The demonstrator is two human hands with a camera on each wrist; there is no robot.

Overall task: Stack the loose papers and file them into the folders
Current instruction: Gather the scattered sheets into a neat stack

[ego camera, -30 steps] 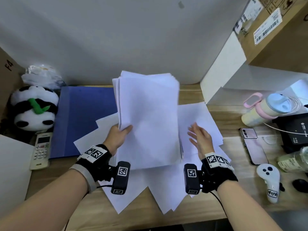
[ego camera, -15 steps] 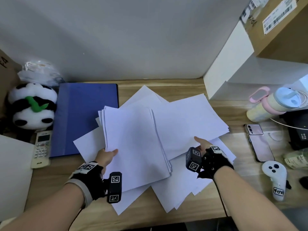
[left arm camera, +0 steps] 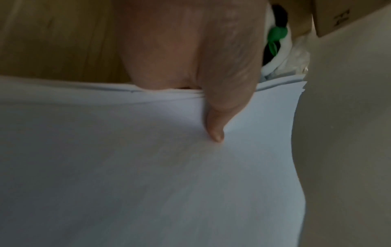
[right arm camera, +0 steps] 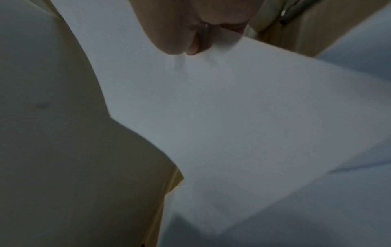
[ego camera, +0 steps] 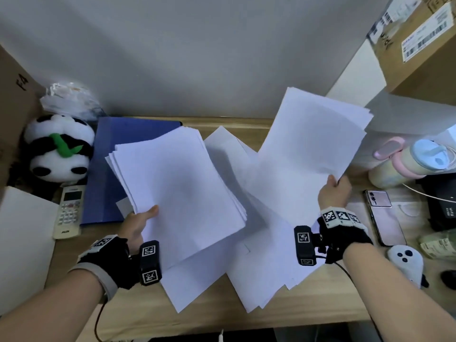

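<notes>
Fanning from each grip: left stack [ego camera: 177,191], right sheets [ego camera: 313,134]

Both forearms are bare. A black fingerless glove [ego camera: 112,257] is worn on the left wrist, edged by a grey cuff and topped with a white band printed with square black-and-white markers. A matching glove [ego camera: 345,230] is worn on the right. A black boxy camera, marker-labelled, is mounted beside each wrist, and a thin black cable is trailed from each.
</notes>
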